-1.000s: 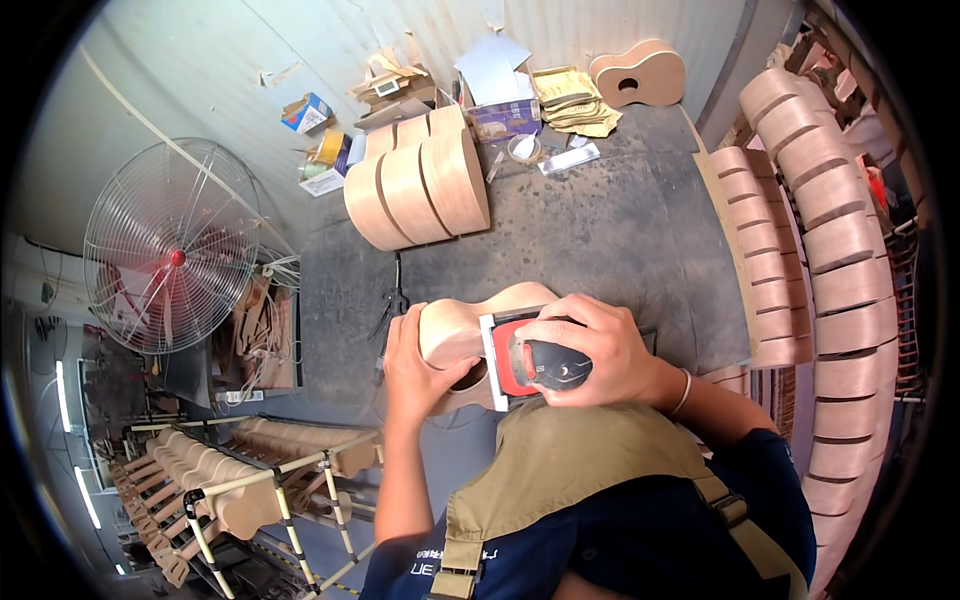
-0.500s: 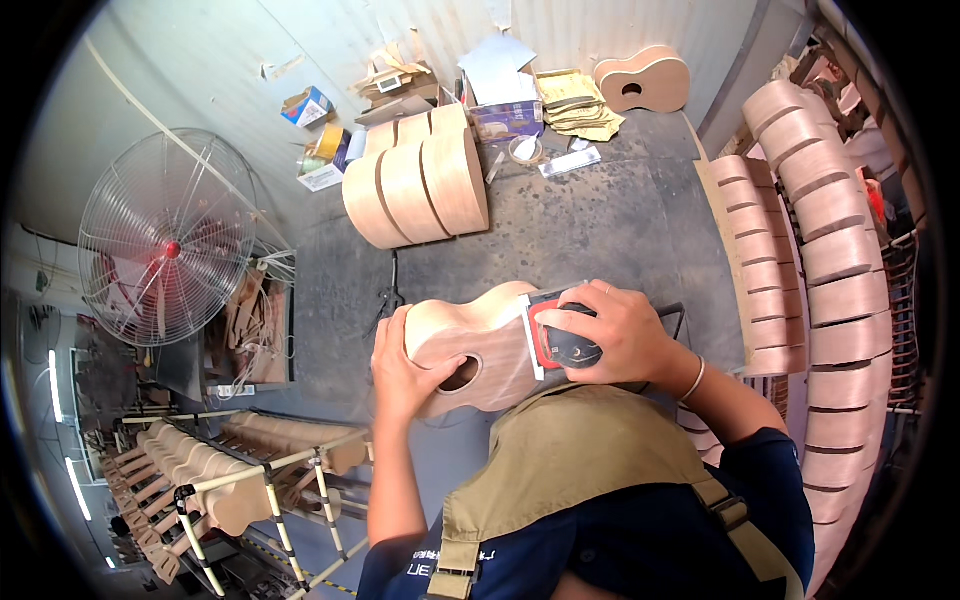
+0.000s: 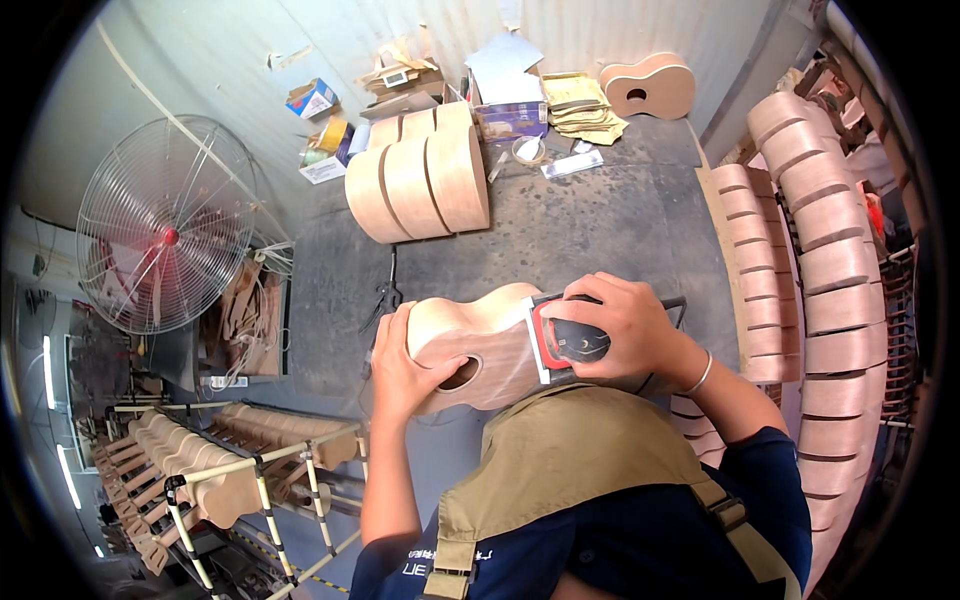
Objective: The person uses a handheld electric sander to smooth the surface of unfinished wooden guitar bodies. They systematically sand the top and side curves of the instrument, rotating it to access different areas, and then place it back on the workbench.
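Observation:
A wooden ukulele body (image 3: 498, 352) lies at the near edge of the dark worktable, its round soundhole facing up toward me. My left hand (image 3: 402, 362) grips its left end, fingers over the side and thumb at the soundhole's edge. My right hand (image 3: 638, 325) is wrapped over a black and red electric sander (image 3: 580, 342), which sits flat on the right part of the body's face. The sander covers that end of the body. The near edge of the body is against or close to my tan apron (image 3: 570, 440); I cannot tell whether they touch.
Several curved wooden bodies (image 3: 415, 190) stand in rows on the table (image 3: 600, 215). Behind them are boxes, yellow sandpaper sheets (image 3: 580, 105) and another ukulele body (image 3: 648, 86). A large fan (image 3: 168, 225) is at left, above a rack (image 3: 262, 490) of instruments. Stacked bodies (image 3: 835, 260) line the right.
The whole view has shifted slightly. My right hand's fingers have moved a little on the sander, while my left hand keeps its hold on the ukulele body.

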The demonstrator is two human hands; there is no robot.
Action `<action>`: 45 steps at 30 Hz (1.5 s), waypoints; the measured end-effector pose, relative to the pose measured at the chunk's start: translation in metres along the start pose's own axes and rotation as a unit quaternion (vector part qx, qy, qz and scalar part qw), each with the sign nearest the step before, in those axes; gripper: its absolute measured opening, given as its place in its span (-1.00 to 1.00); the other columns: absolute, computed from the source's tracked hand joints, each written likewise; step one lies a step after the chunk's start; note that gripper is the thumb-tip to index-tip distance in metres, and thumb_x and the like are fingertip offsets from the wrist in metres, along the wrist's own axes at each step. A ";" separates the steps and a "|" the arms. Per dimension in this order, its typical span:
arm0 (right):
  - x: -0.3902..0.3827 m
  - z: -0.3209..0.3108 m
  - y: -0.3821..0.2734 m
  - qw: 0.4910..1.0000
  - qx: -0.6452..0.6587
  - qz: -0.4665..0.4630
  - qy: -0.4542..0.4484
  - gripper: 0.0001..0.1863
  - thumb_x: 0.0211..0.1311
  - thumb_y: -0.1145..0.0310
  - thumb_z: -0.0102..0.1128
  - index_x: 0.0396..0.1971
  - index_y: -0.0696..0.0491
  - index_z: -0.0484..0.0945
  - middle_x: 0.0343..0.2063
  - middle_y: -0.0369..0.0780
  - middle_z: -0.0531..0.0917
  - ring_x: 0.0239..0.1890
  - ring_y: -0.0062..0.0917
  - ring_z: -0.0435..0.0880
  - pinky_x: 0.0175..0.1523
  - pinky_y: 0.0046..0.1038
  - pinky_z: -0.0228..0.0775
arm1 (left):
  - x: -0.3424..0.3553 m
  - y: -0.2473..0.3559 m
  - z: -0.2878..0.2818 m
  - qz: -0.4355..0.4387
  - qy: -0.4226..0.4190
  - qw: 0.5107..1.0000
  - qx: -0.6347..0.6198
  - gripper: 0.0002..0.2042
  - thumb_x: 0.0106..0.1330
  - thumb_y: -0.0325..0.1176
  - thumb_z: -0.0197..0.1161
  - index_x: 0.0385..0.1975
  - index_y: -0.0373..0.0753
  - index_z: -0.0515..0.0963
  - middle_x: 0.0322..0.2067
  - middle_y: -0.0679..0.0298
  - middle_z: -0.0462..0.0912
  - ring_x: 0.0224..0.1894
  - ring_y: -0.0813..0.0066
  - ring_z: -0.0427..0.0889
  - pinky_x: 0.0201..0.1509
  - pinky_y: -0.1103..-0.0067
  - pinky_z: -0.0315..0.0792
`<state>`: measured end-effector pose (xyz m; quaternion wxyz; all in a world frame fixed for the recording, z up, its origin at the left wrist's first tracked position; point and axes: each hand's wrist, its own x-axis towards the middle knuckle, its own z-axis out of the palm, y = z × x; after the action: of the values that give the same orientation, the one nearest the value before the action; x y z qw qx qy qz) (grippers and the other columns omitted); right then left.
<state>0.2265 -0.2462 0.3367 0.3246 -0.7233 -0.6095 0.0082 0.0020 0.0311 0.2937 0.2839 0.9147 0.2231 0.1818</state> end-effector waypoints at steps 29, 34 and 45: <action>0.031 -0.022 -0.005 0.989 0.103 0.002 -0.109 -0.44 -0.11 0.13 0.64 0.01 -0.13 0.83 -0.20 -0.21 0.81 -0.16 -0.19 0.81 -0.11 -0.22 0.64 | -0.007 0.012 -0.003 0.083 -0.021 0.996 -0.031 -0.03 -0.20 -0.16 0.88 0.33 -0.29 0.58 0.05 0.04 0.72 0.05 -0.03 0.75 0.15 0.19 0.65; 0.010 -0.021 0.006 0.995 0.090 0.021 -0.037 -0.44 -0.12 0.16 0.65 0.02 -0.16 0.83 -0.20 -0.23 0.80 -0.14 -0.22 0.81 -0.10 -0.23 0.65 | -0.008 -0.010 -0.007 0.082 0.008 0.996 -0.030 -0.04 -0.21 -0.12 0.89 0.30 -0.28 0.60 0.03 0.05 0.73 0.04 -0.03 0.75 0.15 0.19 0.65; -0.006 0.022 -0.003 0.997 0.027 -0.013 0.071 -0.35 -0.10 0.13 0.71 0.12 -0.17 0.77 -0.01 -0.28 0.77 -0.10 -0.31 0.80 -0.07 -0.30 0.72 | 0.003 -0.025 -0.007 0.041 0.010 0.999 -0.017 -0.05 -0.20 -0.12 0.89 0.29 -0.31 0.61 0.01 0.03 0.73 0.04 0.01 0.75 0.15 0.20 0.65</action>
<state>0.2130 -0.2414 0.3183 0.3869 -0.7049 -0.5937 -0.0312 -0.0067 0.0539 0.2852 0.2893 0.9161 0.1855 0.2064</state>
